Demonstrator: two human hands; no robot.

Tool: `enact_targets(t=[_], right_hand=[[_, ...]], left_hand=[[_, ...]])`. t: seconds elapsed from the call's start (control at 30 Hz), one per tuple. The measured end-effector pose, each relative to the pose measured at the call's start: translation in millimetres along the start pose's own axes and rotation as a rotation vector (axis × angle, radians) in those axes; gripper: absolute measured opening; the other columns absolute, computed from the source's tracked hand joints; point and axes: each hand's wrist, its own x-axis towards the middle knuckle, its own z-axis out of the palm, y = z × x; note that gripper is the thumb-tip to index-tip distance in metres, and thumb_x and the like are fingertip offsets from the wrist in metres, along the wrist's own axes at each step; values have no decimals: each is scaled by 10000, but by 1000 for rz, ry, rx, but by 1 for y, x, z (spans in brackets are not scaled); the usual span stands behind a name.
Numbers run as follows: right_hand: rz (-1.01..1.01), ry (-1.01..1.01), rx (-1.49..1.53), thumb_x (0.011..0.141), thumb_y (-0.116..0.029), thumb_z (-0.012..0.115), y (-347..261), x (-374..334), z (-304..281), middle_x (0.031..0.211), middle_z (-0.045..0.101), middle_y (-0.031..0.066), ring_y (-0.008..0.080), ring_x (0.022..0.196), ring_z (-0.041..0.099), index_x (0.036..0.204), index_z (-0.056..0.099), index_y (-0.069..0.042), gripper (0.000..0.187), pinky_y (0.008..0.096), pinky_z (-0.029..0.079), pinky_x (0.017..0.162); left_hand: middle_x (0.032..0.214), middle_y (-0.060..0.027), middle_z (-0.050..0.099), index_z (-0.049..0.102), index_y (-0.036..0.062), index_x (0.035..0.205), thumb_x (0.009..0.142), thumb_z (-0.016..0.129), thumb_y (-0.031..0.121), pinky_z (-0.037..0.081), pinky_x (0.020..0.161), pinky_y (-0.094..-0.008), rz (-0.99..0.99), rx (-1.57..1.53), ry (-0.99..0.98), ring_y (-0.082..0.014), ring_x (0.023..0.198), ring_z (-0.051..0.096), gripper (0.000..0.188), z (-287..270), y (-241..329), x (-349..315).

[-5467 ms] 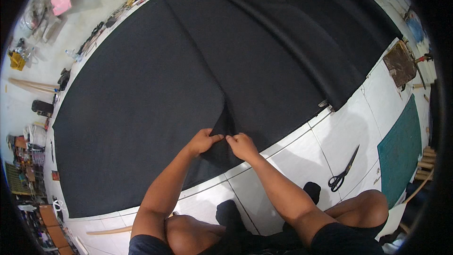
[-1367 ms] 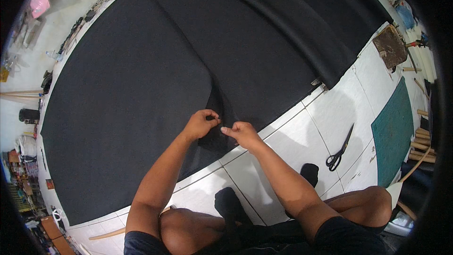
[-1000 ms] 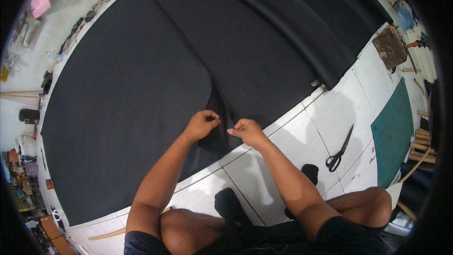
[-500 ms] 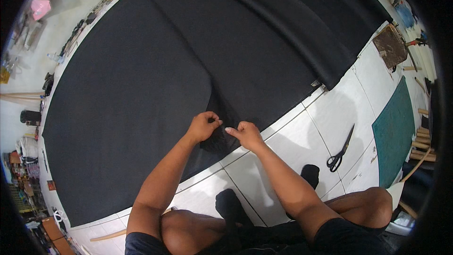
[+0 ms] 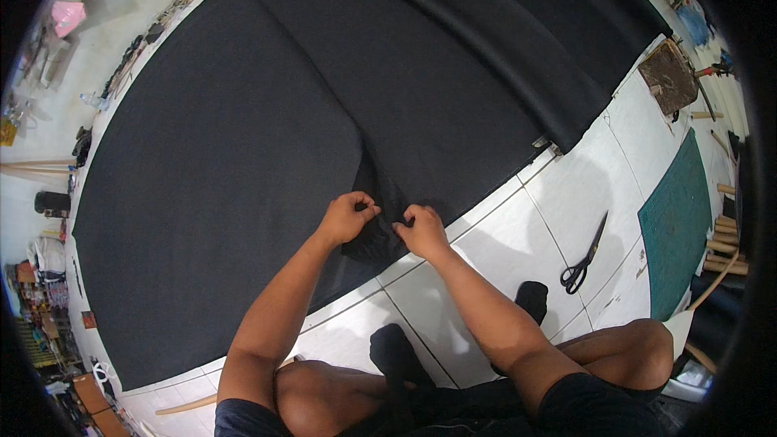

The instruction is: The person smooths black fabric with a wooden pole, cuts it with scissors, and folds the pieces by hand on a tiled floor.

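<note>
A wide sheet of black fabric lies spread over the floor in front of me. Near its front edge a flap is turned up, showing a darker, slightly sheer patch between my hands. My left hand pinches the fabric by this flap, thumb against forefinger. A short gap to the right, my right hand is closed with its fingertips together on the dark material. Exactly which layer each set of fingertips grips is hard to make out.
Black-handled scissors lie on the white tiles to my right, before a green mat. A thick fold runs across the far fabric. A brown block stands beyond, at the right. My socked feet are close to the fabric edge.
My right hand has shifted slightly right, and its stretched thumb has drawn in to a pinch. The left hand stays nearly where it was.
</note>
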Motion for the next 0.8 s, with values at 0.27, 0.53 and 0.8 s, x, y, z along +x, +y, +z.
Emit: enact_targets(t=[0.27,0.53,0.8], right_hand=[[29,-90,27,867,-289,758,7,5,-7,900,728,189,371,878,703,948,735,-24,278,432,534,789],[30,-199,148,920,-375,687,-19,3,-20,798,710,179,375,812,699,862,736,-1,382,431,529,775],[-162,-40,143,905,-229,651,13,6,-4,886,718,212,407,895,696,922,732,0,244,467,535,823]], left_hand=[[988,-156,734,722,40,1007,894,733,261,515,859,-397,52,3,21,-288,933,697,248,5,-4,4],[962,-142,735,724,44,1004,895,731,279,519,851,-392,19,-15,7,-286,921,698,259,0,-11,1],[977,-146,741,725,42,1000,900,731,280,520,866,-389,25,25,22,-283,938,704,258,2,-5,1]])
